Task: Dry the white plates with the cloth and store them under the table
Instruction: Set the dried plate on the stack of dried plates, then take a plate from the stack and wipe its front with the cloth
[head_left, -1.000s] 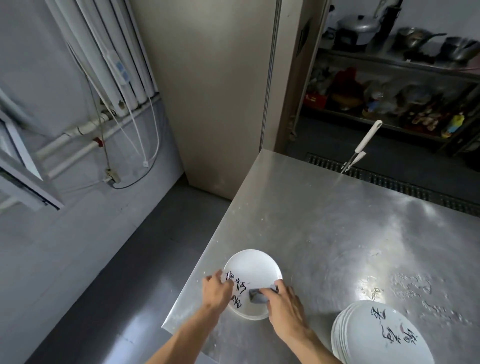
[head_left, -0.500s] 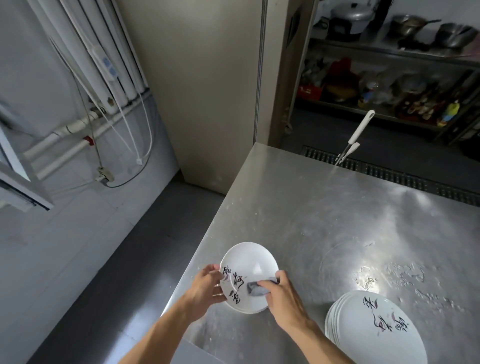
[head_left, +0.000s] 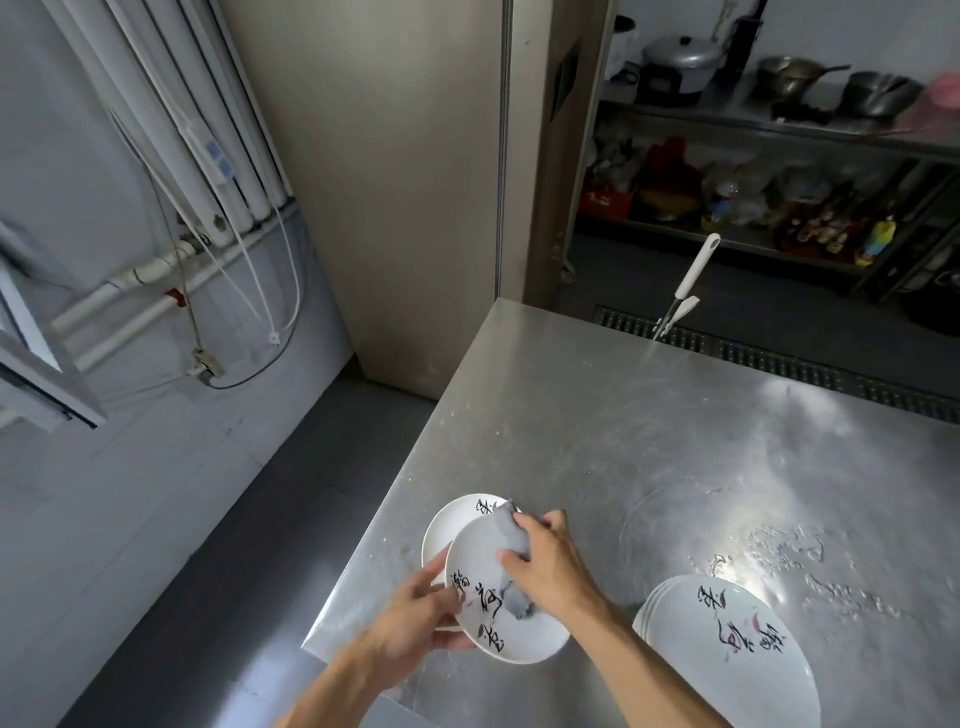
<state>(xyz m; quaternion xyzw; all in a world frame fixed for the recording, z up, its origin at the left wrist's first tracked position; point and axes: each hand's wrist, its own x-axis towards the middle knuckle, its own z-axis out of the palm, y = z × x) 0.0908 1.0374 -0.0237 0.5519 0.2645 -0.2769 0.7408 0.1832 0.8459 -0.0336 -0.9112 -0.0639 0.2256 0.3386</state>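
The round white plate with black brush lettering is tilted up at the near left corner of the bare steel counter. My left grip pinches its left rim, thumb on the face. My right grip is curled round a bunched grey cloth and presses it to the plate's face. A second white plate lies under it, mostly covered; I cannot tell whether the two touch. My right grip hides the held plate's right side. Further right along the counter's near edge, a stack of matching white plates is cut off by the frame. The held plate is just beside the counter's left edge, with floor beyond. The counter's middle is open steel, with a wet patch toward its right side.
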